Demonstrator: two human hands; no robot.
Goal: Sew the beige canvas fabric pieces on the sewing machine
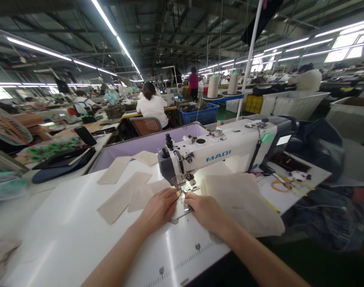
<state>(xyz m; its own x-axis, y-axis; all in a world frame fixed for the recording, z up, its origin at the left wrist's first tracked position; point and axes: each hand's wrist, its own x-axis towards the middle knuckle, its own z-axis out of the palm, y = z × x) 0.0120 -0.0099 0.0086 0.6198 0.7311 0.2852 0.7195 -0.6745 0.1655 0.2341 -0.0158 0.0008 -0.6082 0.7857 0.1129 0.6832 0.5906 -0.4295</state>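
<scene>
A white sewing machine point(217, 153) with MAQI lettering stands on the white table, its lamp lighting the needle area point(182, 190). Just left of the needle, my left hand point(160, 205) lies with fingers stretched forward over the edge of a beige fabric piece point(141, 195). My right hand point(203, 208) is at the right of the presser foot, fingers bent and pressed together; what they grip is hidden. Beside that hand spreads a larger beige cloth point(237, 199). More cut beige pieces point(114, 170) lie to the left of the machine head.
Scissors with orange handles point(282, 184) and a yellow tape lie at the right. Behind the table is a lilac-lined bin point(140, 139); a fan point(8, 123) stands far left. Thread cones point(213, 87) are on a stand. A co-worker in white point(152, 105) sits ahead.
</scene>
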